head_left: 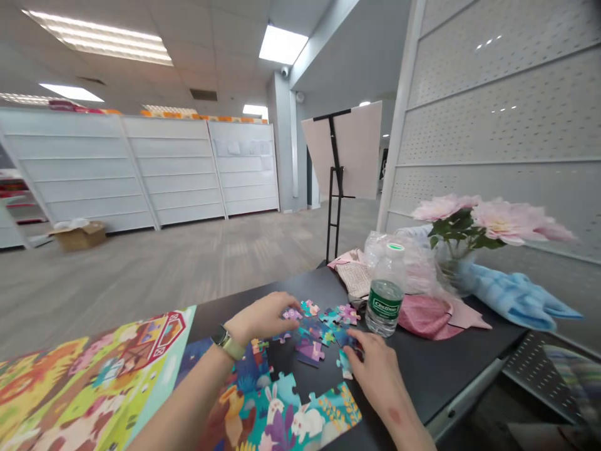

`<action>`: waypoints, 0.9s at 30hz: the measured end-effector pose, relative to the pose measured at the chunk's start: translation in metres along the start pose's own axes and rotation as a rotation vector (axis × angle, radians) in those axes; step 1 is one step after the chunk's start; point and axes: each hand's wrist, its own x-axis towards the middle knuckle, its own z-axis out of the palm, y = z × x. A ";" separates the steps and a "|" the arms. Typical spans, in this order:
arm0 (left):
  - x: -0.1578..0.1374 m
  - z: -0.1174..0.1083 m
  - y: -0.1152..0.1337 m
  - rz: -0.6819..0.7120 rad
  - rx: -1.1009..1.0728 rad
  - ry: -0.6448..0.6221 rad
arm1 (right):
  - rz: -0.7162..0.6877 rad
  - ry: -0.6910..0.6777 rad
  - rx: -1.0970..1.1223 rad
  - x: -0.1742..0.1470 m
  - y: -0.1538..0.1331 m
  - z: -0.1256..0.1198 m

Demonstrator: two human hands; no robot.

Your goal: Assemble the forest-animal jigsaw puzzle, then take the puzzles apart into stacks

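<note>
A partly assembled jigsaw puzzle (253, 391) with rabbits and plants lies on the dark table in front of me. Its inner area is bare tabletop, with loose jigsaw pieces (312, 351) heaped toward the far side. My left hand (265, 318), wearing a watch, reaches over the puzzle's far edge. Its thumb and fingertips close around a pink-purple jigsaw piece (292, 314). On the heap's right side, my right hand (375, 363) rests with thumb and index finger apart. A teal jigsaw piece (345, 364) lies beside its thumb.
Left of the puzzle lies a colourful farm-animal picture sheet (107, 382). A water bottle (385, 291) stands beyond my right hand, near pink cloth (425, 316), a flower vase (453, 269) and a blue cloth (516, 294). An easel (335, 169) stands behind the table.
</note>
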 end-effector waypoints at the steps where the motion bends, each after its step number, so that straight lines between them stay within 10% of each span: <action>1: -0.002 -0.005 -0.001 -0.009 -0.009 0.020 | 0.013 0.005 0.002 0.001 0.000 0.002; 7: -0.003 -0.007 0.008 -0.043 -0.024 0.098 | 0.016 0.100 0.099 0.006 0.001 0.011; 14: 0.009 0.070 0.055 -0.088 -0.009 0.159 | -0.029 0.159 -0.174 0.004 0.004 0.013; 19: 0.006 0.108 0.073 -0.059 -0.082 0.329 | -0.021 0.219 0.057 0.008 0.008 0.018; 27: 0.029 0.100 0.060 -0.130 -0.677 0.493 | -0.029 0.187 0.488 0.008 -0.002 0.011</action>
